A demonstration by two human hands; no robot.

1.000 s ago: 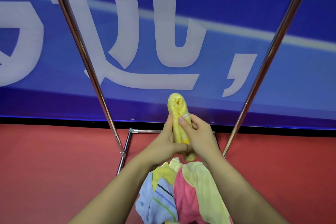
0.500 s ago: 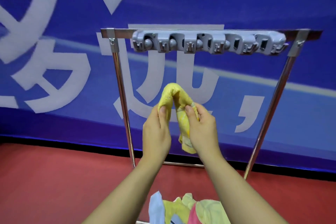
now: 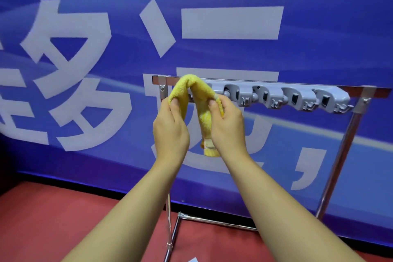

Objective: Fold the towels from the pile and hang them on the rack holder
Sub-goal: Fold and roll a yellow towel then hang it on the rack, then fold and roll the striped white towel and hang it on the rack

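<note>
the towel (image 3: pixel 198 100) is now arching up at the left end of the rack (image 3: pixel 282 97), where a second ago it was held low over the pile. the left hand (image 3: pixel 170 132) and right hand (image 3: pixel 226 127) are each pinching one side, fingers (image 3: pixel 174 103) curled on the cloth. hanging looks imminent; the pile is almost out of view.

My left hand (image 3: pixel 170 132) and right hand (image 3: pixel 228 127) held the folded towel (image 3: pixel 196 91) arched between them before the left end of the rack holder (image 3: pixel 297 98), whose stand (image 3: pixel 340 155) stood on the floor (image 3: pixel 53 219) before the banner (image 3: pixel 234 23).
</note>
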